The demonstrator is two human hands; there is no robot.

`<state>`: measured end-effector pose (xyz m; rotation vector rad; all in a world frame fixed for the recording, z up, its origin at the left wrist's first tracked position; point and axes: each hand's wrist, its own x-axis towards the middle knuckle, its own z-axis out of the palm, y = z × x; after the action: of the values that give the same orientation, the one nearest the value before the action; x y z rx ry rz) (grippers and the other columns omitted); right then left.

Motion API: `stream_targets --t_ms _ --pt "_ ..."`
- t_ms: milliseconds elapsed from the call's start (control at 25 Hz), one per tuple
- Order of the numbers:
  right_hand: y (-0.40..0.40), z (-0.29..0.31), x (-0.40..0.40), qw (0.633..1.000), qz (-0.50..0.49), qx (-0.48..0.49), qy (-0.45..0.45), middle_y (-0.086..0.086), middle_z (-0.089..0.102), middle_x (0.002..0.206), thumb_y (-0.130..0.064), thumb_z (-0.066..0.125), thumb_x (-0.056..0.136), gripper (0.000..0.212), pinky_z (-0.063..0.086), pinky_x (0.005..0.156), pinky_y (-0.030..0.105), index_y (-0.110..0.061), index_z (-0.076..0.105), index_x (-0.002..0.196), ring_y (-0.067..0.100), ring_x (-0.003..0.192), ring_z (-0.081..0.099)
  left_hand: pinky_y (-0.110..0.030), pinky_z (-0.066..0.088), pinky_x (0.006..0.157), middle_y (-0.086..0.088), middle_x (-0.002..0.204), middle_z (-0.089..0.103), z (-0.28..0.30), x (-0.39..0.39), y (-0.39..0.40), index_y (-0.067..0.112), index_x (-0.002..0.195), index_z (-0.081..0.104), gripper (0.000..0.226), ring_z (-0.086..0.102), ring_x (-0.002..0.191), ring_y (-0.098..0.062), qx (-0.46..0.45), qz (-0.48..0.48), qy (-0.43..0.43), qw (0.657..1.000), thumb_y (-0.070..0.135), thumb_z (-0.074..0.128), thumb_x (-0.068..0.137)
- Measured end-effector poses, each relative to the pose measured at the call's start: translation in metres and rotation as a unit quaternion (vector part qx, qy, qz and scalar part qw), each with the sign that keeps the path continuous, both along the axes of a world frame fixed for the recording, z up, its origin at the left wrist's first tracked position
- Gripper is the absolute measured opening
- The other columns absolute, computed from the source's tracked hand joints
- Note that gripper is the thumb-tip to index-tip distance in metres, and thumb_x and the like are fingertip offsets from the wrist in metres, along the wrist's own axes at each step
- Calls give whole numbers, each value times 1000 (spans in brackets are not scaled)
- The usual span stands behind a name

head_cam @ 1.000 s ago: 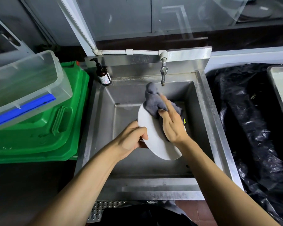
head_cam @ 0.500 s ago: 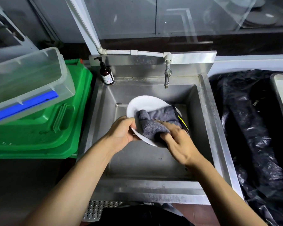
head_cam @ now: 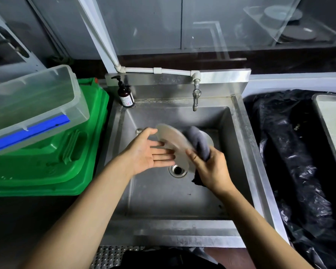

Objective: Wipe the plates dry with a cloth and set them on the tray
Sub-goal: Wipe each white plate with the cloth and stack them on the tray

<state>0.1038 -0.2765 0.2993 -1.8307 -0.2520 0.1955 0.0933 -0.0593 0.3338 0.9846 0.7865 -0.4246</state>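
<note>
A white plate (head_cam: 175, 140), blurred by motion, stands tilted on edge above the steel sink (head_cam: 163, 200). My right hand (head_cam: 211, 167) grips a grey cloth (head_cam: 198, 140) that wraps the plate's right rim, with the fingers curled round cloth and rim together. My left hand (head_cam: 147, 152) lies palm up with straight fingers, their tips against the plate's left face. A pale tray (head_cam: 326, 117) shows at the far right edge, and the rim of another plate lies on it.
A tap (head_cam: 196, 98) hangs over the back of the sink and a brown soap bottle (head_cam: 125, 94) stands at its back left corner. Left of the sink, a clear plastic box (head_cam: 31, 105) sits on green crates (head_cam: 56, 162). A black plastic bag (head_cam: 291, 152) lies between sink and tray.
The plate has turned from lying flat to standing on edge. My left hand has let go of the rim and opened flat. The cloth has shifted to the plate's right side.
</note>
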Motion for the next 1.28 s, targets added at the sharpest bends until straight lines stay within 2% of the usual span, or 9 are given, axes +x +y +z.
stream_targets --t_ms 160,280,400,480,600,800,1000,1200,1280 --pt "-9 -16 10 963 -174 103 179 -5 69 62 -34 79 89 21 53 53 27 -17 73 80 12 63 63 -41 62 73 -19 111 72 -20 -14 6 6 119 58 28 72 92 -34 195 -34 0 980 24 54 99" --pt "-18 -20 13 909 -210 200 298 3 73 66 -34 77 90 25 55 53 28 -10 72 92 17 60 68 -33 56 77 -10 104 65 -35 -26 0 16 89 60 8 63 87 -26 292 -46 21 955 19 58 96" --pt "-21 -18 13 877 -200 263 349 6 76 75 -31 76 91 29 57 53 28 -5 69 101 16 64 72 -37 53 88 -10 99 63 -41 -34 -12 13 90 62 3 62 89 -26 213 -48 62 974 15 59 90" --pt "-24 -17 14 859 -193 286 378 8 79 91 -31 78 89 32 61 61 33 -5 69 107 19 78 76 -42 56 86 -15 103 65 -42 -36 -16 7 101 61 16 64 96 -29 98 6 61 993 7 53 87" --pt "-28 -18 13 840 -179 316 404 9 78 106 -32 78 88 33 64 74 40 -10 68 111 24 94 77 -42 61 72 -16 103 69 -39 -35 -18 4 111 60 34 69 93 -27 -33 104 5 994 -4 45 82" --pt "-30 -19 9 816 -146 394 396 -3 78 108 -30 66 97 26 63 74 38 -31 62 123 17 98 76 -48 58 82 -14 127 68 -28 -38 -27 17 134 56 65 70 108 -32 -135 77 -104 982 -10 44 76" --pt "-33 -21 7 816 -142 400 394 0 77 114 -28 63 99 29 63 81 43 -32 59 127 19 101 75 -54 58 81 -15 126 69 -18 -37 -41 16 134 53 65 71 104 -36 -152 72 -132 977 -11 42 76" --pt "-34 -23 3 800 -146 404 418 4 73 125 -32 68 95 42 55 98 50 -31 58 135 27 115 70 -56 55 91 -18 131 65 -9 -36 -51 10 143 46 71 68 110 -37 -140 76 -120 980 -10 41 75" --pt "-34 -23 1 810 -149 381 420 5 73 126 -35 71 91 43 57 96 48 -30 59 132 27 114 70 -58 54 92 -18 132 65 -6 -35 -52 9 143 47 71 67 113 -38 -119 76 -116 983 -11 40 75"
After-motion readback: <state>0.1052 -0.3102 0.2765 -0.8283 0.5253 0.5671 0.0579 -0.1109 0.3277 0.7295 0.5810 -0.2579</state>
